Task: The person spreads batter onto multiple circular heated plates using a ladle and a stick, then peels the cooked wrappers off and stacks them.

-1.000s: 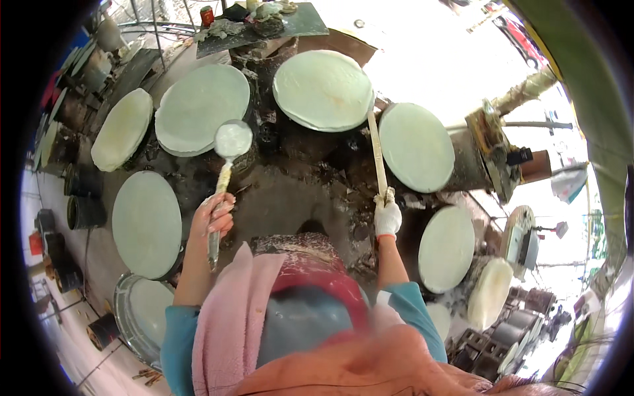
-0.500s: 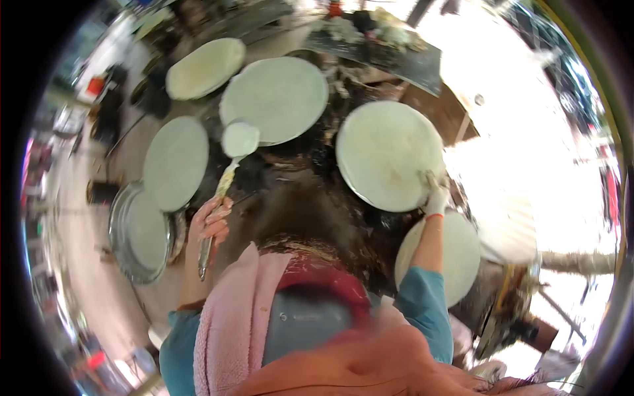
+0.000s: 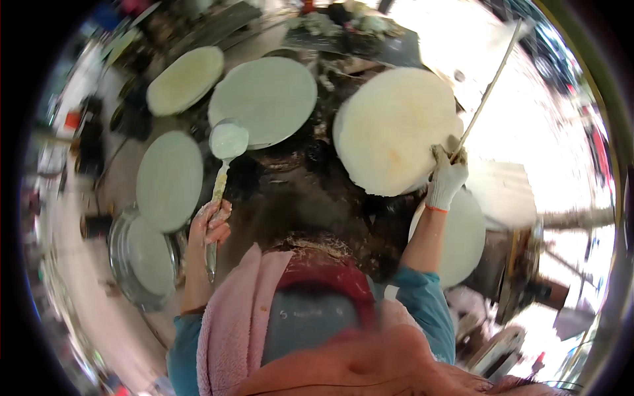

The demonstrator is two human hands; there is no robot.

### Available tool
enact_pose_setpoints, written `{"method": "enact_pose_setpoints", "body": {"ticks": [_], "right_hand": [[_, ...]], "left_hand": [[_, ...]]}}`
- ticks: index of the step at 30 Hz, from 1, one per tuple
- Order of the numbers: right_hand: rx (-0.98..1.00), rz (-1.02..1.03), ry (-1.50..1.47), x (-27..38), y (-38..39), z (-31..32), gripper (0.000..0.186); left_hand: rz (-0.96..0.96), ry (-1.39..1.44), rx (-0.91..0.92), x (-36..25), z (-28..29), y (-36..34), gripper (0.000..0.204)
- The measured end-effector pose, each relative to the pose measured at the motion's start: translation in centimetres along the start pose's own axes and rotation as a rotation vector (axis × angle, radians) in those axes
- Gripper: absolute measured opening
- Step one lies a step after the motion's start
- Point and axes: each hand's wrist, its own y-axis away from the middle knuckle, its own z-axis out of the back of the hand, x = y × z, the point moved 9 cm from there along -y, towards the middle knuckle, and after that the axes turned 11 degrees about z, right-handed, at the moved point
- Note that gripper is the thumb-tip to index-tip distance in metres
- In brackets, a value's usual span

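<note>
My bare left hand (image 3: 211, 223) is wrapped round the handle of a ladle (image 3: 229, 140) with pale batter in its bowl. That bowl hangs over the near left rim of a round, pale-coated griddle (image 3: 267, 96). Right of it, a large round crepe (image 3: 396, 129), cream with a faint browned patch, covers most of its griddle. At the crepe's right edge is my right hand (image 3: 449, 178), in a white glove with soiled fingertips. It is closed round a long thin stick (image 3: 490, 89) slanting up to the right. Whether its fingers also pinch the crepe, I cannot tell.
More pale rounds surround me: an oval one (image 3: 186, 80) far left, another (image 3: 170, 181) at left, and one (image 3: 456, 244) beneath my right forearm. A shiny metal pan (image 3: 125, 264) stands at lower left. Beyond the griddles lies a dark board (image 3: 396, 49) with a whitish heap.
The crepe's surface has turned from greenish-white to cream with a browned patch. A long stick now shows in my right hand, which has shifted slightly right and nearer. The ladle stays over its griddle.
</note>
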Motion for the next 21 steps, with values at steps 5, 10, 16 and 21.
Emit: {"method": "enact_pose_setpoints", "body": {"ticks": [5,10,16,21], "right_hand": [[-0.198,-0.213,-0.006,6.9,9.5,13.3,0.030],[-0.365,-0.471,0.292,10.8,23.4,33.6,0.024],[-0.423,-0.748,0.736,19.9,41.4,59.8,0.030],[-0.308,-0.545,1.281,28.4,41.5,72.8,0.041]], "left_hand": [[0.144,-0.166,0.166,-0.3,2.3,-4.0,0.028],[0.363,-0.051,0.360,3.8,-1.1,-5.8,0.028],[0.645,-0.063,0.496,13.0,-5.8,-4.5,0.028],[0.660,-0.038,0.484,19.7,-6.7,-0.7,0.031]]}}
